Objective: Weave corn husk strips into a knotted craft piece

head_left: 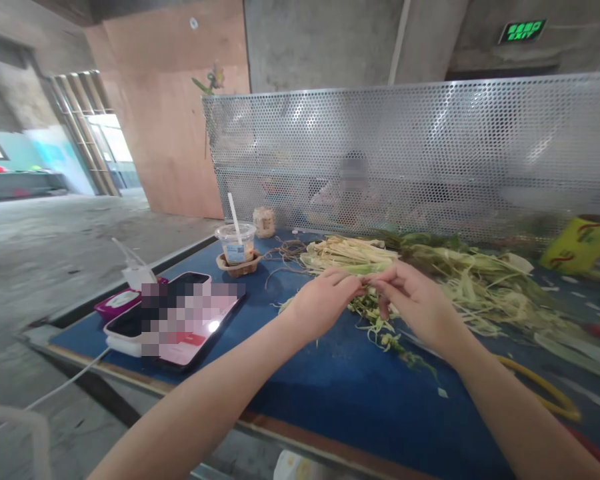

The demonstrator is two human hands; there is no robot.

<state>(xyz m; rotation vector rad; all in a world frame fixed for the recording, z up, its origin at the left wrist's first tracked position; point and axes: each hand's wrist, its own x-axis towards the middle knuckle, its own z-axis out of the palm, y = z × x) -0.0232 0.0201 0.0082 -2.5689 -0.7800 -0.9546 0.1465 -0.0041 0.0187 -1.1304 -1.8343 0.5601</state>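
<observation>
My left hand (327, 301) and my right hand (414, 301) meet over the middle of the blue table, fingertips close together. Both are closed in a pinch, and what lies between the fingers is too small to make out. Just below them hangs or lies a bunch of small green-yellow leafy sprigs (391, 341); whether the fingers touch it I cannot tell. Behind the hands rests a bundle of pale dry husk-like strips (347, 252). More loose green and straw-coloured strips (473, 293) spread to the right of my right hand.
At left are two phones (200, 323), a purple tissue pack (117, 303) and a lidded drink cup (236, 243) with a straw in a cardboard holder. A perforated metal screen (405, 153) stands behind. Yellow tape roll (580, 245) and yellow ring (545, 387) lie right.
</observation>
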